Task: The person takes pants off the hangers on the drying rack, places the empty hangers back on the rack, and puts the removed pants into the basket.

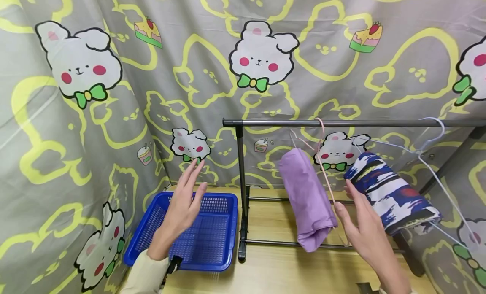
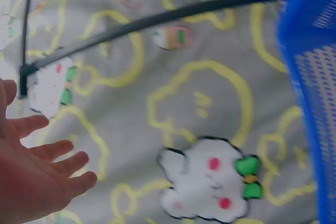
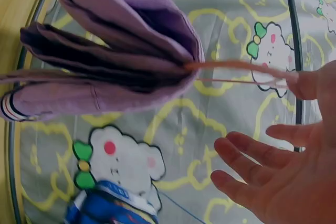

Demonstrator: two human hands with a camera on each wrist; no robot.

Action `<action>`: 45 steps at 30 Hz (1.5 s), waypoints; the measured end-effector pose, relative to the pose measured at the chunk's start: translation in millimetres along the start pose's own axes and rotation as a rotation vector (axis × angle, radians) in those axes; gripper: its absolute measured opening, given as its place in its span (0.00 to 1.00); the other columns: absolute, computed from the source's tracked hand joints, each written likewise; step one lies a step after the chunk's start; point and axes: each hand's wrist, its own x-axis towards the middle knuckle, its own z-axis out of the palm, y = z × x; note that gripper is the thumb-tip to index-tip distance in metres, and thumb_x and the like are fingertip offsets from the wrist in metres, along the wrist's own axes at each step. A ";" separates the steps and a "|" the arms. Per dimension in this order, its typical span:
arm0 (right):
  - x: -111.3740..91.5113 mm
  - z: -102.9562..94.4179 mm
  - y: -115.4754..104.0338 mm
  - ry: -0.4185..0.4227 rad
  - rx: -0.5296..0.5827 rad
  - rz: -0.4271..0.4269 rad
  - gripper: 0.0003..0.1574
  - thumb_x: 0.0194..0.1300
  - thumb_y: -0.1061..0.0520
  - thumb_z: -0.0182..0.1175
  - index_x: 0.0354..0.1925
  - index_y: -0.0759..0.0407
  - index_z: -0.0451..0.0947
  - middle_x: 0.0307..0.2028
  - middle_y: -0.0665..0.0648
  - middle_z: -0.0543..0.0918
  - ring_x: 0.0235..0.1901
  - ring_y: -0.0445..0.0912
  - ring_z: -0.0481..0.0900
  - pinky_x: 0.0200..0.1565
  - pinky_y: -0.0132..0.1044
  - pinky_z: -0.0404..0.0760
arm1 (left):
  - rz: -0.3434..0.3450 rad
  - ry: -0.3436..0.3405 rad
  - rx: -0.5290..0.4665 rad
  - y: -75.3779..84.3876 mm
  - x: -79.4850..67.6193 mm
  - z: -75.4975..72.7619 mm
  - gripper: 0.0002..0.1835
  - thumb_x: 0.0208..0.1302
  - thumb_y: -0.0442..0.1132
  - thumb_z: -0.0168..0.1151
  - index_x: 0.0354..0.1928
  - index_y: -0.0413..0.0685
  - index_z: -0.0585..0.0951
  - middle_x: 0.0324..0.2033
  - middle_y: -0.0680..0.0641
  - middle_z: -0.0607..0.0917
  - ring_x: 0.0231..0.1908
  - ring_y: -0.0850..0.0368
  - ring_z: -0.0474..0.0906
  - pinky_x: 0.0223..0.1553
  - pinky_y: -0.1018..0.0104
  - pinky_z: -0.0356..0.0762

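Observation:
My left hand (image 1: 181,207) hovers over the blue plastic basket (image 1: 234,226), fingers extended and holding nothing. In the left wrist view the fingers of that hand (image 2: 37,177) are spread apart. My right hand (image 1: 364,230) is beside a pink hanger (image 1: 324,169) on the rack's bar, over which a folded purple garment (image 1: 307,197) is draped. In the right wrist view the thumb meets the hanger's pink side, while the other fingers of the right hand (image 3: 283,171) stay extended; whether it touches I cannot tell. Right of it, a blue, white and red patterned garment (image 1: 391,197) drapes over a pale blue hanger (image 1: 436,136).
The black metal rack (image 1: 273,123) stands on a light wooden surface (image 1: 265,273), its left post (image 1: 241,192) close to the basket. A grey curtain (image 1: 212,15) printed with white rabbits and yellow outlines hangs behind and at both sides.

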 end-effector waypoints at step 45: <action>-3.9 50.1 -31.5 0.250 0.271 0.159 0.21 0.72 0.69 0.58 0.61 0.61 0.83 0.38 0.58 0.85 0.13 0.32 0.66 0.14 0.25 0.64 | 0.399 0.028 0.406 94.6 136.5 27.4 0.27 0.81 0.45 0.48 0.76 0.45 0.67 0.70 0.42 0.73 0.72 0.44 0.64 0.78 0.51 0.44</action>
